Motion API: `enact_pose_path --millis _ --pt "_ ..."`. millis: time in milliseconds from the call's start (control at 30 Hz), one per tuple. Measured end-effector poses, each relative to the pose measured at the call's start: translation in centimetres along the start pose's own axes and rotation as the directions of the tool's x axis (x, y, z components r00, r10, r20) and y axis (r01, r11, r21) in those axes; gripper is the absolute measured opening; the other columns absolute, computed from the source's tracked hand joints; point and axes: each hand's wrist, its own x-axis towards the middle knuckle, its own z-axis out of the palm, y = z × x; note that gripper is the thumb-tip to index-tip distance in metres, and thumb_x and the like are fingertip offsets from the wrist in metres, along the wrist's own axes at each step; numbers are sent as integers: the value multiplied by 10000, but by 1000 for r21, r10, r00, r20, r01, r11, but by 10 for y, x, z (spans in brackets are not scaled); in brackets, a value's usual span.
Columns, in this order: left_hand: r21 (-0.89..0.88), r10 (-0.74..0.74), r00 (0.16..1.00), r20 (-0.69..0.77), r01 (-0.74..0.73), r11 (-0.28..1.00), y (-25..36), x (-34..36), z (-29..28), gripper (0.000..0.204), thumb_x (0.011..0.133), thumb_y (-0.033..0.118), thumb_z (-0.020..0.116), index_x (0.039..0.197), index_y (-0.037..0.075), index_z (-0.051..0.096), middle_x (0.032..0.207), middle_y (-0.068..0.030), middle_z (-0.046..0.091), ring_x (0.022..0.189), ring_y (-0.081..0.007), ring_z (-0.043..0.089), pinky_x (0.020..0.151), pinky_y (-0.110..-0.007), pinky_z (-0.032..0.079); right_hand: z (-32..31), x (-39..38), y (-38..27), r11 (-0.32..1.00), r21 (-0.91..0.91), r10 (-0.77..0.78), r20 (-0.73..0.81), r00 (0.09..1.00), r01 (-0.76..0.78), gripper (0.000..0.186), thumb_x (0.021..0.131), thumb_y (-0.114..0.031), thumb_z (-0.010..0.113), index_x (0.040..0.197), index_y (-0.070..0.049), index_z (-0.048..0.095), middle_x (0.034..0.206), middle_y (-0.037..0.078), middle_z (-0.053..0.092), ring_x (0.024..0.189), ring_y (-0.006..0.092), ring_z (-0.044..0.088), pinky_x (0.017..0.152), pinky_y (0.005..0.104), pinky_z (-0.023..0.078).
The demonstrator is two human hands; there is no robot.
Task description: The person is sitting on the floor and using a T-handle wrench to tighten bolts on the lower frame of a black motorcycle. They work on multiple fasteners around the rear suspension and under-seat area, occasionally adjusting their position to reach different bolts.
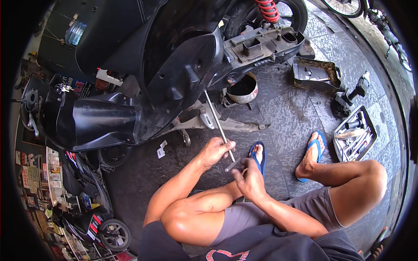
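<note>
A long T-handle wrench runs at a slant from the underside of the scooter's black body down toward me. My left hand is closed around its shaft, close to the crossbar. At that crossbar is my right hand, its curled fingers and thumb on the bar's end and a little blurred. The wrench's far tip disappears under the bodywork, so what it meets there is hidden. Behind it, the scooter's exposed engine and belt casing reaches toward the rear wheel and a red shock spring.
A dirty round tub stands under the engine. To the right are a removed black cover, a power tool and a tray of hand tools. The metal stand juts out near my feet. Another motorbike and shelved goods fill the left.
</note>
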Motion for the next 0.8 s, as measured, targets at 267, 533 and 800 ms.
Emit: enact_pose_path --millis 267,533,800 --pt "-13 31 999 -24 -31 999 16 1 6 292 909 298 663 803 26 666 692 16 583 585 -53 468 542 -210 373 20 31 8 -321 588 243 809 535 -742 662 971 -638 295 652 -89 483 552 54 461 481 174 413 484 294 347" --pt "33 3 996 -85 -1 999 -5 4 0 296 914 300 660 790 32 667 673 20 583 566 -55 461 526 -218 375 -8 9 -17 965 -225 -133 6 991 131 428 803 -243 726 1073 50 570 864 176 614 817 349 620 731 421 496" --pt "53 13 994 -104 -7 999 16 4 3 315 903 323 670 793 28 670 682 14 587 582 -58 457 540 -218 387 9 32 5 -166 605 254 790 559 -779 744 949 -679 269 954 -11 598 814 151 679 656 251 657 572 319 514"
